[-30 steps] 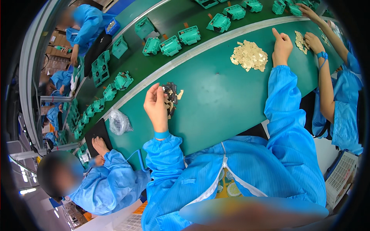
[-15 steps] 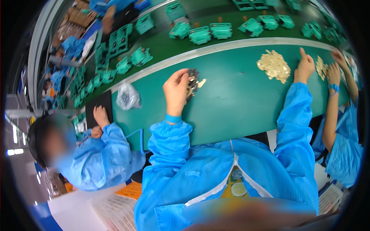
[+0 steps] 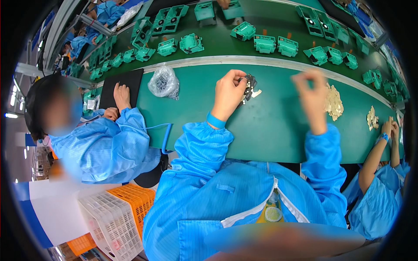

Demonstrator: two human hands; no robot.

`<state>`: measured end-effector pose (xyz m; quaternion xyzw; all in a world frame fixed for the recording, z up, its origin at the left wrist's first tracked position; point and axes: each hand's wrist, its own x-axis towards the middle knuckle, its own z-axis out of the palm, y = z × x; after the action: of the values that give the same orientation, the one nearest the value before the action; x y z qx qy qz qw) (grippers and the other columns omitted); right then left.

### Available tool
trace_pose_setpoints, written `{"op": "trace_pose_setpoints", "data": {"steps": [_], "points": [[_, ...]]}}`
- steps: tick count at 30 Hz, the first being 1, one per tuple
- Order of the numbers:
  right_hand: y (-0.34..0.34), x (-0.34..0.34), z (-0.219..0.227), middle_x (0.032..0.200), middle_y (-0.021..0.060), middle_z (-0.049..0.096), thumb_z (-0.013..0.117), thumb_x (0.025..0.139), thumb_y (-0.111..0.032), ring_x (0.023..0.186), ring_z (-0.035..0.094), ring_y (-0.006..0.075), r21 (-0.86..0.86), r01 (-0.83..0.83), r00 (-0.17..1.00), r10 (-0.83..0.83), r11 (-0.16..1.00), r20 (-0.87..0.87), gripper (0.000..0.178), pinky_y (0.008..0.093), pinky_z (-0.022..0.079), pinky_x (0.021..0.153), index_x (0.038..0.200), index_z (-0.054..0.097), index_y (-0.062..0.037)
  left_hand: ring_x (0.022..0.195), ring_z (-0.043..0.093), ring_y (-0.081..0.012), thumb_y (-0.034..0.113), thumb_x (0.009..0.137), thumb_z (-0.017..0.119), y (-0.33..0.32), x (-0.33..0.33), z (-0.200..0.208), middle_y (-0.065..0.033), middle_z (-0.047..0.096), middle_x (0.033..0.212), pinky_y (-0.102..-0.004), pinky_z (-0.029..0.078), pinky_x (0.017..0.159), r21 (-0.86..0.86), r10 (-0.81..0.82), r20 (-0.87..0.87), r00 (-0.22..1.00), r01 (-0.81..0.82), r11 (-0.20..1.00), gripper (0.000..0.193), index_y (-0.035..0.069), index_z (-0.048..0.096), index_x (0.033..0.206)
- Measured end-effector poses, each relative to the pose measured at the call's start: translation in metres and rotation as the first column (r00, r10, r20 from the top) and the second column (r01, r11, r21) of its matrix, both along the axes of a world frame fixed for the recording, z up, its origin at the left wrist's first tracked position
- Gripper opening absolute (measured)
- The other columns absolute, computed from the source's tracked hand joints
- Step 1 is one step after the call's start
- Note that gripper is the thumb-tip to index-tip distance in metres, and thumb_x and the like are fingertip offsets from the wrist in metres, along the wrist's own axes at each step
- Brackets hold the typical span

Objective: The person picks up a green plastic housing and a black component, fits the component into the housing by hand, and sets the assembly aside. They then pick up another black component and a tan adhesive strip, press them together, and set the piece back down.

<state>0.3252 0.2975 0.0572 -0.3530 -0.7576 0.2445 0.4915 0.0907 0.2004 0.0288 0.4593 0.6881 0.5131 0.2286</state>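
My left hand (image 3: 228,95) is closed round a clump of small dark parts (image 3: 249,87), held over the green tabletop. Pale gold bits show among the dark ones, and one larger pale piece sticks out on the right side. My right hand (image 3: 312,98) is raised and blurred, to the right of the left hand. Its thumb and fingers are bent into a pinch; whatever is between them is too smeared to make out. Just beyond it, on the right, lies a loose heap of small flat pale-gold pieces (image 3: 334,103), partly behind the hand.
A clear plastic bag of dark parts (image 3: 163,82) rests on the green table (image 3: 270,130). Co-workers sit on both sides, the left one's hand (image 3: 122,95) on a black mat (image 3: 130,82). Beyond the pale ledge, green housings (image 3: 264,43) stand in rows. A smaller gold heap (image 3: 372,118) lies far right.
My right hand has come across from the right side of the gold heap to its left side, and its fingers have bent in. The left hand still grips the dark clump. The whole view has shifted.
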Motion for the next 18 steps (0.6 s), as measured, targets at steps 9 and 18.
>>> {"op": "trace_pose_setpoints", "data": {"steps": [9, 18], "points": [[-0.015, -0.085, -0.044, 0.098, 0.0094, 0.064, 0.068, 0.085, -0.004, 0.097, 0.058, 0.0325, 0.07, -0.221, 0.937, 0.192, 0.973, 0.292, 0.013, 0.0436, 0.047, 0.085, 0.098, 0.071, -0.0045, 0.084, 0.067, -0.0121, 0.006, 0.094, 0.068, 0.0, -0.002, 0.002, -0.0077, 0.072, 0.099, -0.0256, 0.054, 0.075, 0.041, -0.118, 0.635, 0.764, 0.12, 0.992, 0.022, -0.002, 0.064, 0.114], [-0.028, -0.073, -0.029, 0.101, 0.0067, 0.064, 0.071, 0.087, -0.011, 0.099, 0.058, 0.0261, 0.218, -0.328, 0.88, 0.214, 0.919, 0.424, 0.019, 0.04, 0.047, 0.083, 0.104, 0.075, -0.0059, 0.102, 0.071, -0.0175, 0.006, 0.099, 0.064, 0.003, 0.008, 0.012, -0.0132, 0.072, 0.113, -0.025, 0.057, 0.084, 0.177, -0.105, 0.746, 0.658, -0.044, 0.983, 0.03, -0.005, 0.063, 0.127]]}}
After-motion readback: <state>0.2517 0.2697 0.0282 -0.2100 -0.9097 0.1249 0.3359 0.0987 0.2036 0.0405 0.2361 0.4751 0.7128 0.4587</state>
